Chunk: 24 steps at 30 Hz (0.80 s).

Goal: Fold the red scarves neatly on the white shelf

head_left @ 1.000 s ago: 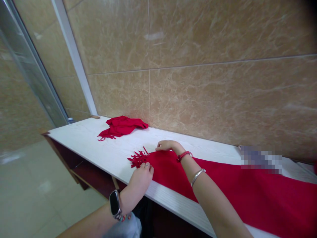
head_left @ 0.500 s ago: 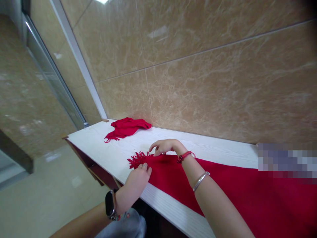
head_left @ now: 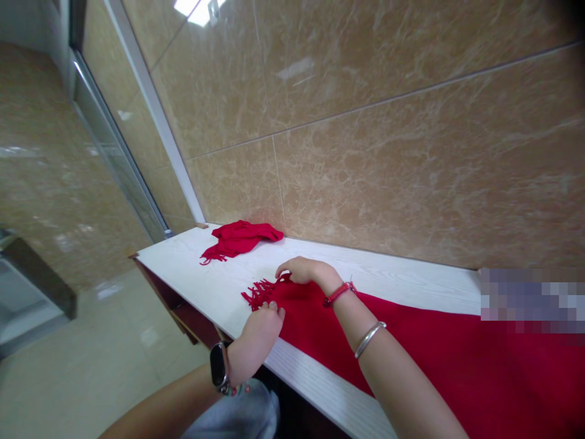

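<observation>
A long red scarf (head_left: pixel 434 360) lies flat along the white tabletop (head_left: pixel 196 274), with its fringed end (head_left: pixel 256 293) pointing left. My left hand (head_left: pixel 258 329), smartwatch on the wrist, has its fingers curled onto the near corner of that end, right behind the fringe. My right hand (head_left: pixel 304 270), with a red cord and a silver bangle on the wrist, is curled down over the far corner of the same end. Both hands pinch the cloth at the fringe.
A second red fringed scarf (head_left: pixel 240 238) lies crumpled at the table's far left, against the tan marble wall (head_left: pixel 388 158). The table's left end and front edge drop to a tiled floor (head_left: pixel 68 366). A blurred patch (head_left: pixel 530 299) sits at the right.
My right hand, lifted with fingers spread half a second ago, has come down onto the far corner of the scarf end. The left hand stays at the near corner. The view shifted slightly.
</observation>
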Motion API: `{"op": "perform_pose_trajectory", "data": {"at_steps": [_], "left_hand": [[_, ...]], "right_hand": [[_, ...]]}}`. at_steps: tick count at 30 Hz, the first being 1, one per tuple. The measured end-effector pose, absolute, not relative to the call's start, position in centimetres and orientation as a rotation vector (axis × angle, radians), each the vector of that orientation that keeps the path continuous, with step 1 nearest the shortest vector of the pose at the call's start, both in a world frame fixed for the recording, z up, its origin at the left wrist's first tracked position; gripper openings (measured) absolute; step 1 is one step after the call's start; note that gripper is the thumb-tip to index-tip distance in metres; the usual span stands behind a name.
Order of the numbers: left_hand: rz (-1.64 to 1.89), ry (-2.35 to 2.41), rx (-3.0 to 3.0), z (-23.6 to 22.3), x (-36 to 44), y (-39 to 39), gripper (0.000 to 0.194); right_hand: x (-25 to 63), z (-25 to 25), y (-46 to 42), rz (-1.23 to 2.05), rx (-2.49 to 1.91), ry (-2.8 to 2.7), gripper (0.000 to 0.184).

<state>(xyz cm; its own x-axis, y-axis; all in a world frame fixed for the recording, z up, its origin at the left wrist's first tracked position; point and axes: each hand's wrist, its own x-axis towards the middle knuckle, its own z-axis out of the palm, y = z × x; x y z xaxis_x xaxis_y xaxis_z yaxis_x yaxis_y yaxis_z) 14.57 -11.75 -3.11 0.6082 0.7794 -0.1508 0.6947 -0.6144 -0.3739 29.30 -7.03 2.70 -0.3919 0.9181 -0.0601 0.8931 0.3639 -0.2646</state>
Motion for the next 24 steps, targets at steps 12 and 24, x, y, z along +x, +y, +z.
{"op": "perform_pose_trajectory", "data": {"at_steps": [12, 24], "left_hand": [[0.425, -1.189, -2.544, -3.5, 14.4, -11.6, 0.029], [0.392, -1.152, -2.518, -3.3, 14.4, -12.1, 0.026]], "right_hand": [[28.2, -1.2, -4.4, 0.316, -1.633, -1.991, 0.036], [29.2, -4.0, -3.0, 0.257, -1.66, -1.688, 0.028]]}}
